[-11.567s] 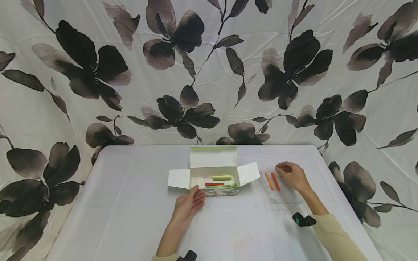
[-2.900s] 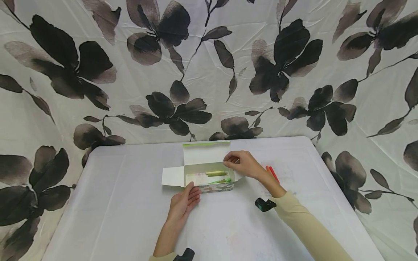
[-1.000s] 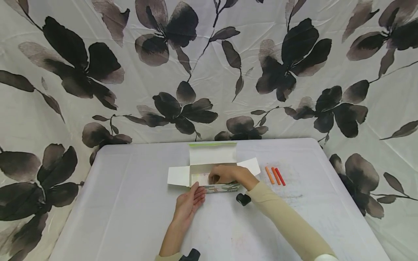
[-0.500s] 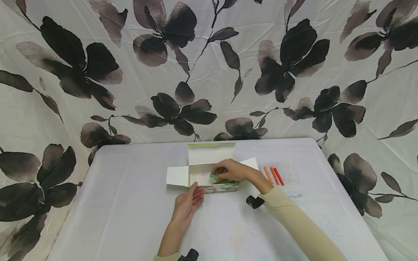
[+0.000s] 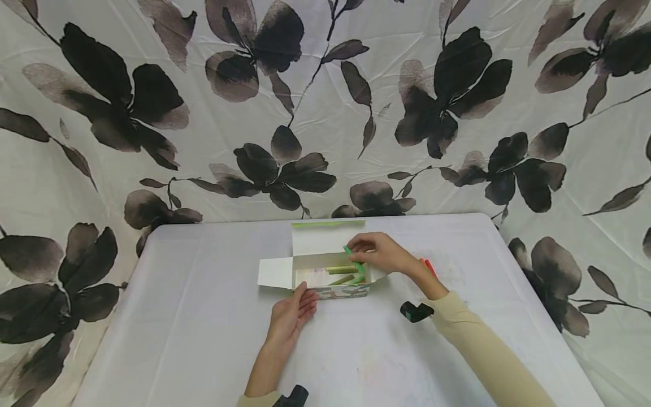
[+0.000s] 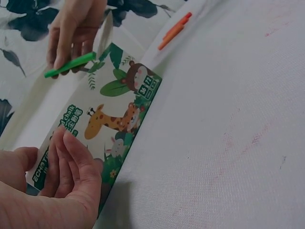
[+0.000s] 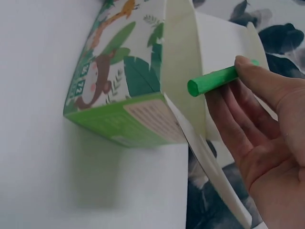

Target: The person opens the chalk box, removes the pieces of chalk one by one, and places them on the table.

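Note:
An open chalk box, printed with animals and leaves, stands on the table with its flaps spread. My left hand holds its near left wall, thumb at the rim and fingers along the printed front panel. Above the box's right end, my right hand pinches a green chalk stick between thumb and fingers. Inside lie several yellow-green and green chalk sticks. To the right on the table are orange and red chalk sticks, partly hidden by my right forearm in the head view.
The white-covered table bears faint coloured chalk smudges. The box's left flap sticks out sideways, and its lid stands raised at the back. A floral cloth hangs behind the table.
Over the last second my right hand has lifted a green chalk stick out of the box, moving up and right. Since the oldest frame a red stick has gone from box to table.

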Motion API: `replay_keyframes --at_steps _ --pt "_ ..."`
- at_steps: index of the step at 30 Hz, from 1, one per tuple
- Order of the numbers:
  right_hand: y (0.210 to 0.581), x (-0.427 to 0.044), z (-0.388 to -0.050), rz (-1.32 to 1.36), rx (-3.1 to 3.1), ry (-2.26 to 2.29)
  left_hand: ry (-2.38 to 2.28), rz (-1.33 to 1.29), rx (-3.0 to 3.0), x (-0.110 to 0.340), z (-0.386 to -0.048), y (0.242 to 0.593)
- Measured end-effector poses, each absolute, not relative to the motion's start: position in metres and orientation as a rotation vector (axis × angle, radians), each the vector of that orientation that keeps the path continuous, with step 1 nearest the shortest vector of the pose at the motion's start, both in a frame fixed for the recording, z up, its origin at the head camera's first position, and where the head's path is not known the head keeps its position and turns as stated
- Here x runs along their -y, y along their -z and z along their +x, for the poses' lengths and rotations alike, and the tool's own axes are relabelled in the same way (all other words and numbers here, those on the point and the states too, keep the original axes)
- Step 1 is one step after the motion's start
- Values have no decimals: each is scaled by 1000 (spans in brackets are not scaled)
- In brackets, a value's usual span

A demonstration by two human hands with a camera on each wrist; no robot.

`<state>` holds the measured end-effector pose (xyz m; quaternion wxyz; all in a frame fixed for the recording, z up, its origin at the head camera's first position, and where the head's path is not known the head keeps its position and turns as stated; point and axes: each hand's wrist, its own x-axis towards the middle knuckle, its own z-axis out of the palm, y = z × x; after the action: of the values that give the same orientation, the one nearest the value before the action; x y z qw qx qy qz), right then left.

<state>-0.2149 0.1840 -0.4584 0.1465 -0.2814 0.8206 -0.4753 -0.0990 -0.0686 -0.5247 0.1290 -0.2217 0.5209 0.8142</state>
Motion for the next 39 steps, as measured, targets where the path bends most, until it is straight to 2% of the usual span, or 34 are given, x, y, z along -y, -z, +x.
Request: replay_keyframes --at_steps 16,39 --pt "446 -246 -213 -336 -2223 1636 -2351 -653 -1537 66 -103 525" --pt "471 -340 -198 -40 -2329 1618 -2362 -630 -1531 62 -101 524"
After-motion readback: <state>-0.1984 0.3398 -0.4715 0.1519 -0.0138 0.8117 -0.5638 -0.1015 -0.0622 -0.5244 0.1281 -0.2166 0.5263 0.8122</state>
